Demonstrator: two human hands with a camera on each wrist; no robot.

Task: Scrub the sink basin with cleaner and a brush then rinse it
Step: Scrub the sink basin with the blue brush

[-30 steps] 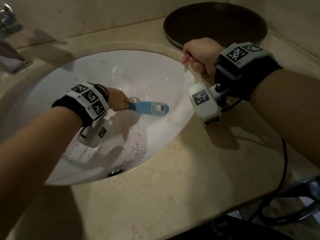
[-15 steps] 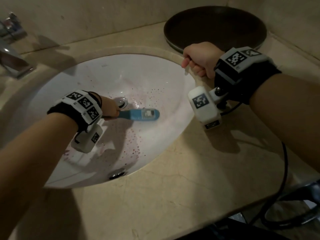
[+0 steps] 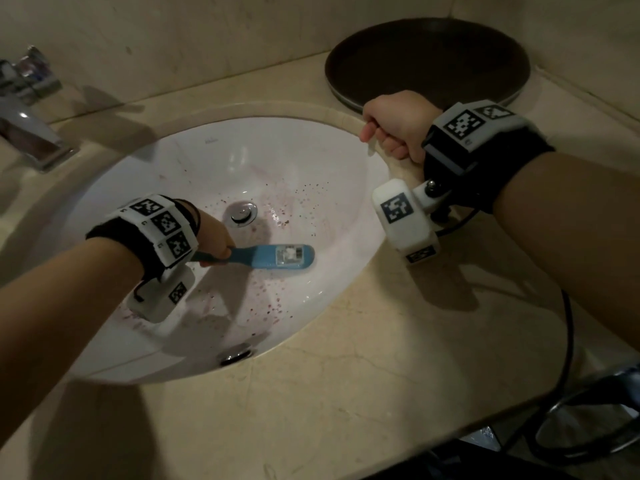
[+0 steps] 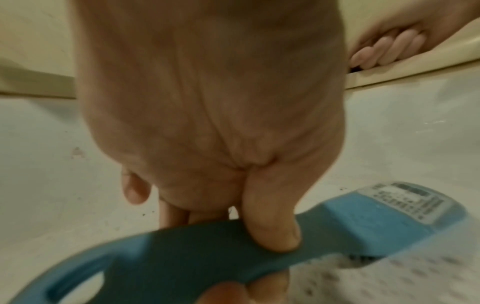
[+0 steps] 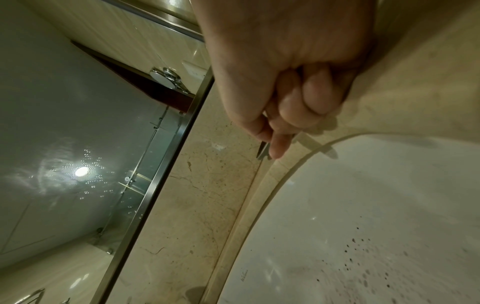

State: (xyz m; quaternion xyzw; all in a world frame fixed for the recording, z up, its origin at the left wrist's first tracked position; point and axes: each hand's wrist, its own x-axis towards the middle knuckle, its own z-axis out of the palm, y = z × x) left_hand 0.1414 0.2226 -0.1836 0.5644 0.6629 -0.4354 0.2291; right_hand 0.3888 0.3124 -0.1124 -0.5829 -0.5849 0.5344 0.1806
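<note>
The white sink basin [image 3: 214, 161] is speckled with reddish-purple spots [image 3: 270, 303]. My left hand [image 3: 213, 237] grips the handle of a blue scrub brush [image 3: 277, 257], whose head lies bristles down on the basin floor just right of and below the drain plug [image 3: 244, 211]. In the left wrist view my thumb presses on the brush [image 4: 363, 218] handle. My right hand [image 3: 394, 129] rests as a fist on the sink's far right rim. In the right wrist view its fingers pinch a small thin object [image 5: 262, 151]; I cannot tell what it is.
A chrome faucet [image 3: 27, 116] stands at the far left. A dark round tray [image 3: 429, 60] sits on the beige stone counter [image 3: 346, 393] behind my right hand. An overflow hole [image 3: 235, 355] is in the near wall. A black cable [image 3: 568, 341] hangs off the counter's right edge.
My left hand has drawn the brush down the basin toward me, uncovering the drain plug. The right fist has stayed on the rim.
</note>
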